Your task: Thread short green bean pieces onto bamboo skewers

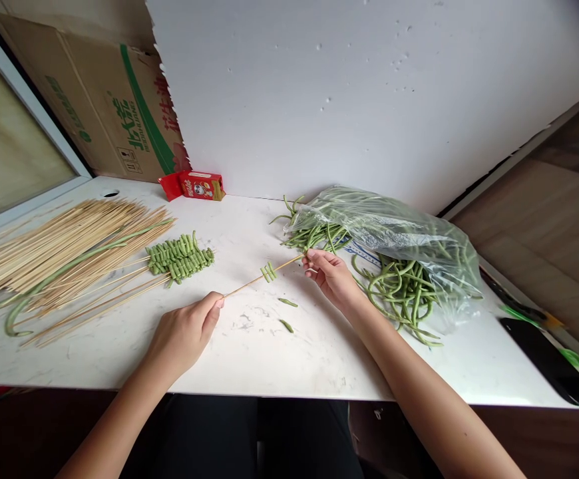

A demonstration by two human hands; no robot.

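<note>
A bamboo skewer (242, 288) slants up to the right between my hands, with a few short green bean pieces (268, 272) threaded on it. My left hand (184, 332) pinches its lower end between thumb and forefinger. At the other end, the fingertips of my right hand (332, 276) are closed on the skewer near its tip; whether they also hold a bean piece I cannot tell. Below the skewer, two loose bean pieces (286, 325) lie on the white table (249, 366). Left of them rest several filled bean skewers (180, 258), side by side.
Bare skewers (64, 246) spread across the left, a long bean (70, 264) over them. A clear plastic bag (394, 219) spills long green beans (406, 293) at right. A red box (202, 185) stands behind, near a carton (104, 100). A black phone-like slab (544, 359) lies far right.
</note>
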